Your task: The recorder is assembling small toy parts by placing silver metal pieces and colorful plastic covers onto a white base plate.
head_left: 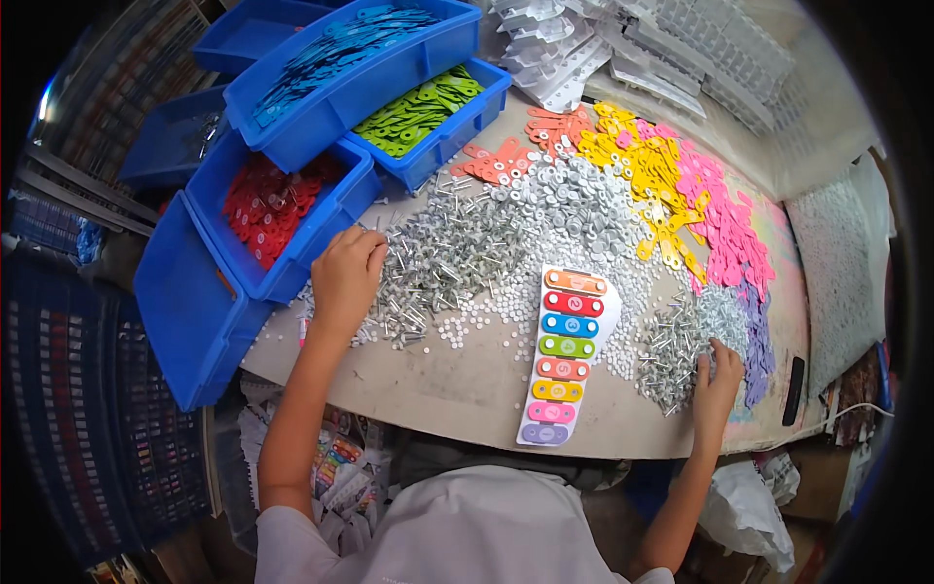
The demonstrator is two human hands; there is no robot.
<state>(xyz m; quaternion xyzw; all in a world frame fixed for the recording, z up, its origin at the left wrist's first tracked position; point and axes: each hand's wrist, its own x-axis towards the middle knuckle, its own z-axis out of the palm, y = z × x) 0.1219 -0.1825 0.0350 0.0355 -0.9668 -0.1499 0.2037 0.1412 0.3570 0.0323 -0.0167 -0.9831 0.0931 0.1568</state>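
Note:
A small toy xylophone [562,360] lies on the table between my hands, its white base carrying several coloured bars from orange at the far end to purple at the near end. White washers show at the ends of the upper bars. At the left edge of a heap of metal pins [438,253], my left hand [348,277] has its fingertips pressed together; anything in them is too small to make out. My right hand [718,378] touches the edge of a smaller heap of metal screws [671,355], thumb and fingers apart.
Blue bins [282,282] at the left hold red, green and blue bars. Grey caps [589,200] and small white washers [613,292] lie mid-table. Loose yellow bars [642,161], pink bars [720,229] and purple bars [759,350] line the right. White plastic frames [559,58] are stacked behind.

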